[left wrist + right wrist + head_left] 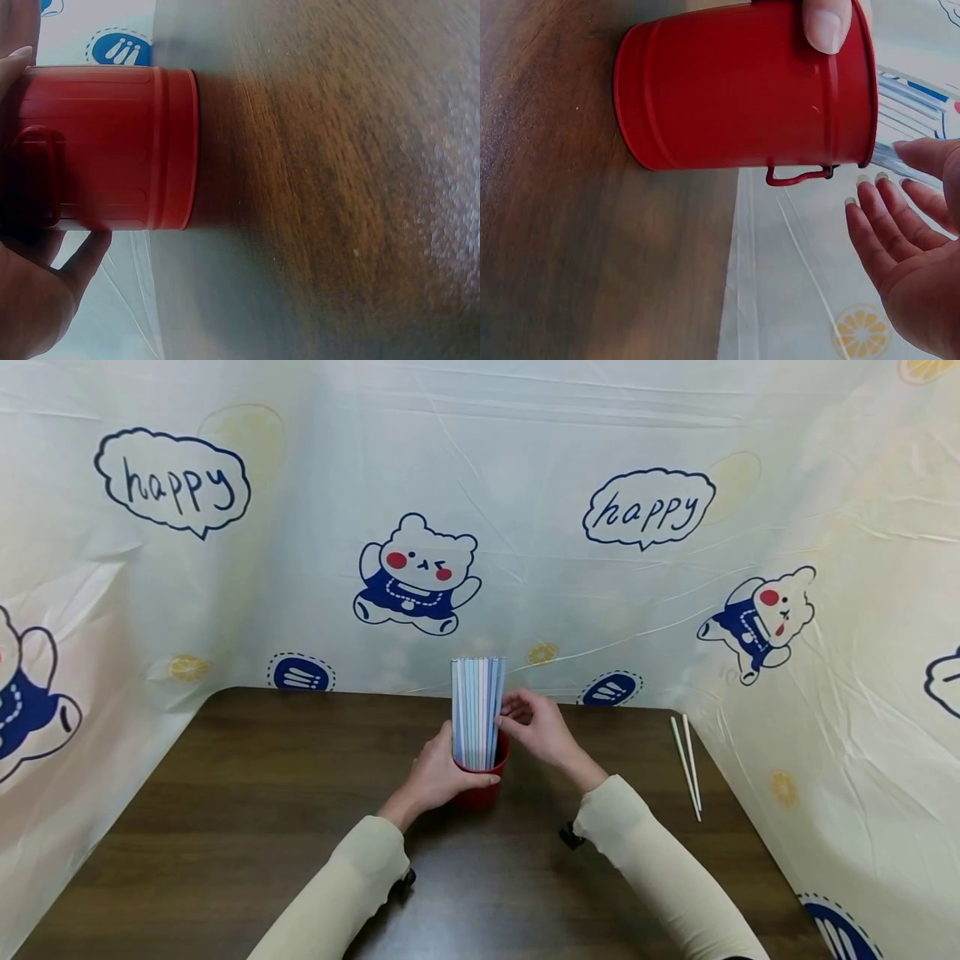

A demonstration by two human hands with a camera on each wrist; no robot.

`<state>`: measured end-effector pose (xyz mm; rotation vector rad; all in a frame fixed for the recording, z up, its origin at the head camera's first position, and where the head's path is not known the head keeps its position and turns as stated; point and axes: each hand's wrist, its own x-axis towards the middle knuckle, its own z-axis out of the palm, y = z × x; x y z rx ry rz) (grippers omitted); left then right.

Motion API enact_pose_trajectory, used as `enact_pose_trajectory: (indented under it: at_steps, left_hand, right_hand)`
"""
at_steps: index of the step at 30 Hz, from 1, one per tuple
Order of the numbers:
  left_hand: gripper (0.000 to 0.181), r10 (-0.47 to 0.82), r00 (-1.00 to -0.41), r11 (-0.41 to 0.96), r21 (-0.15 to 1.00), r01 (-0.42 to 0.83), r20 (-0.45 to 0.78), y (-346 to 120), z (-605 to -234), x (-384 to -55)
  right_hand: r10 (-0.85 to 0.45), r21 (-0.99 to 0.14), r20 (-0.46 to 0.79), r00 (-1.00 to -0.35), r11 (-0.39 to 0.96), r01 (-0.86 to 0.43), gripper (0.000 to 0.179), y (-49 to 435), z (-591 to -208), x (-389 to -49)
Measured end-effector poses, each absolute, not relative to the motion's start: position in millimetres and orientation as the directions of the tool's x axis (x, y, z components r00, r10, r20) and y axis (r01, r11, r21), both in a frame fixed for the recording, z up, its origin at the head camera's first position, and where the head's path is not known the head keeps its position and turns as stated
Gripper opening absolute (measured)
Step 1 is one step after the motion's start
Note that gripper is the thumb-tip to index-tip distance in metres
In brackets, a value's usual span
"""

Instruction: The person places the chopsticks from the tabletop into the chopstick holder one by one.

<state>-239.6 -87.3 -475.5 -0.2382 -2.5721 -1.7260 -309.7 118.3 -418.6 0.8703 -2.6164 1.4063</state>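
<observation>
A red metal pail stands near the middle of the table, a small wire handle on its side in the right wrist view. An upright bundle of thin blue and white straws rises from it. My left hand grips the pail from the left, the thumb across its front near the rim. My right hand is at the bundle's right side, just above the rim. Its thumb tip meets the outer straws, while the other fingers are spread loosely beside them. The straws' lower ends are hidden inside the pail.
Two loose pale straws lie near the right edge of the dark wooden table. A patterned white curtain hangs behind the table and along both sides.
</observation>
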Motion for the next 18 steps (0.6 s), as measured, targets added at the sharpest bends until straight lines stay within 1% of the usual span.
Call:
enact_pose_trajectory:
  at_steps: [5,10,14,18]
  left_hand:
    - [0.106,0.100,-0.988,0.379,0.913,0.147,0.117,-86.8,-475.4,-238.8]
    - [0.105,0.087,-0.991,0.401,0.907,0.131,0.104,-85.7,-476.0,-239.5]
    - [0.106,0.084,-0.991,0.403,0.906,0.128,0.103,-84.9,-476.3,-239.2]
    - [0.105,0.083,-0.991,0.398,0.908,0.130,0.106,-84.8,-476.7,-239.5]
  right_hand:
    - [-0.456,-0.741,0.294,-0.840,0.446,-0.502,0.024,130.8,-415.6,-313.0]
    - [-0.437,-0.695,0.304,-0.847,0.507,-0.510,0.026,152.1,-414.6,-320.3]
    - [-0.439,-0.590,0.342,-0.831,0.587,-0.554,0.026,174.6,-420.1,-328.9]
    - [-0.436,-0.495,0.331,-0.837,0.675,-0.547,0.033,202.5,-430.6,-339.8]
